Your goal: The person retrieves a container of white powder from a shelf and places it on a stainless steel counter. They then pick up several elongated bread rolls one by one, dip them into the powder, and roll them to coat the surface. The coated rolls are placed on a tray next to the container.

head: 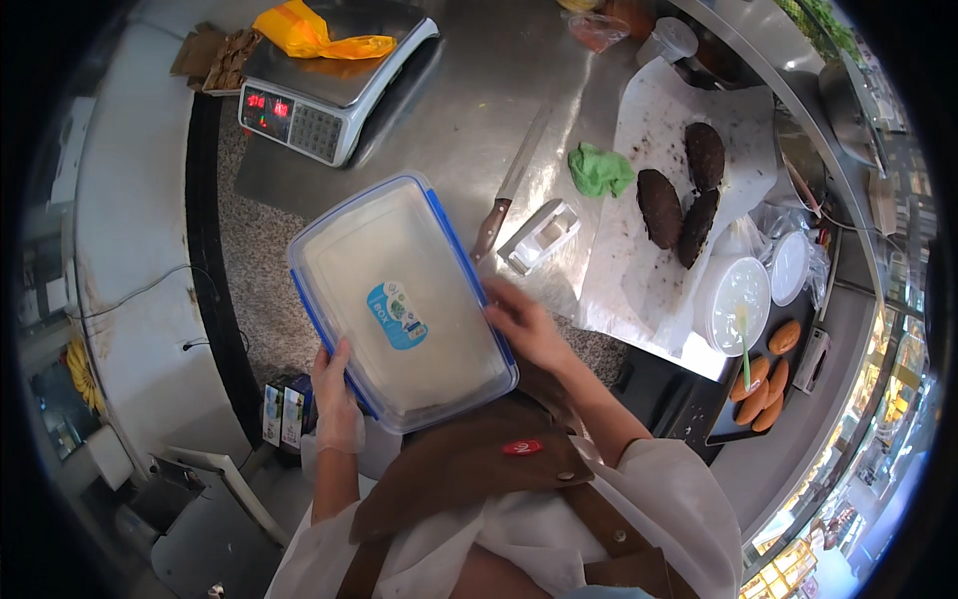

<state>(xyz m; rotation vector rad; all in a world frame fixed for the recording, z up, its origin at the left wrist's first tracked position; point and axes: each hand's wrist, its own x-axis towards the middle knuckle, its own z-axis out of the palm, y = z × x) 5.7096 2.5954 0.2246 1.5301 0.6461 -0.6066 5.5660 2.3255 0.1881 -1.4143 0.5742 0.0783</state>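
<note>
A clear plastic storage box (344, 254) with a blue rim and a blue label is held up in front of my apron, its lid facing me. Pale contents show dimly through the lid. My left hand (337, 400), in a thin clear glove, grips the box's lower left edge. On the opposite long side, my right hand (528, 322) has its fingers against the blue clips. Just beyond the box lies a bread knife (505, 202) with a brown handle, and beside it a white tape dispenser (540, 236).
A digital scale (337, 82) carrying an orange bag (299, 30) stands at the back left. Dark oblong loaves (658, 210) rest on white paper (644, 97), near a green cloth (599, 170). To the right are a white tub (733, 299) and a black tray (726, 427) of brown buns (752, 404).
</note>
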